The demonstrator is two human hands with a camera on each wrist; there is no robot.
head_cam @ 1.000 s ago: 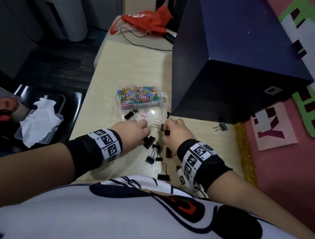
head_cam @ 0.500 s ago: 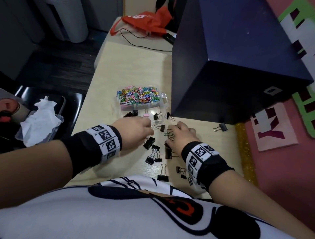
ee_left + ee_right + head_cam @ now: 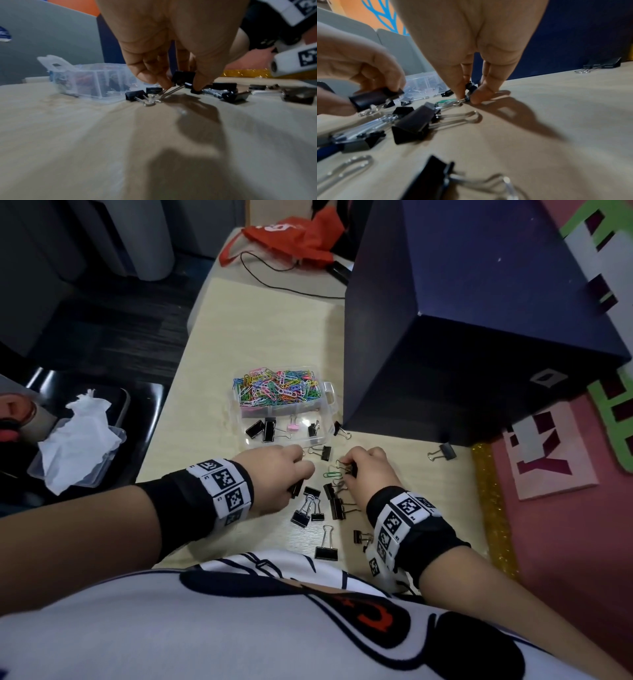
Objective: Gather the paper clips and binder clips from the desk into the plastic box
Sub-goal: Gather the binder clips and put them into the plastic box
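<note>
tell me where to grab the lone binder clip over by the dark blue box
Pinch the black body of the lone binder clip from above, across its flat sides. It lies flat on the desk with its wire handles folded left, and the dark blue box blocks the far side.

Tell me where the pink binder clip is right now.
In the head view the pink binder clip lies inside the plastic box, in the near compartment, between black binder clips, just beyond the left hand.
</note>
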